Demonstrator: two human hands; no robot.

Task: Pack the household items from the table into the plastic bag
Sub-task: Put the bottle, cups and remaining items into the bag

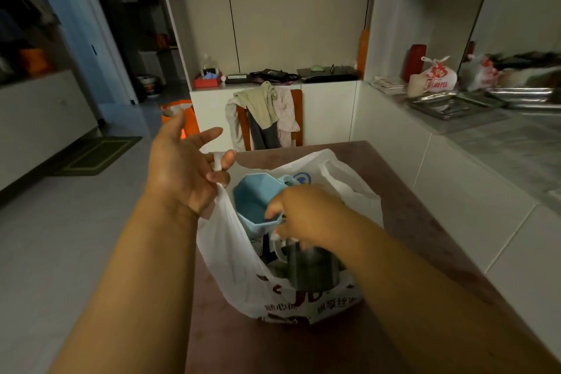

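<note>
Inside the plastic bag (230,270), a metal cup (312,267); left hand (182,167) hooks its handle, right hand (303,215) grips blue mug (258,203).

Dim room with a pale tiled floor (76,237). White cabinets (273,24) fill the upper centre; a grey counter (485,136) runs along the right.

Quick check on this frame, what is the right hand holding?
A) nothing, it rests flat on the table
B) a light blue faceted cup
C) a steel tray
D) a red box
B: the right hand pinches the rim of the light blue faceted cup over the mouth of the white plastic bag, while the left hand holds the bag's handle up.
</note>
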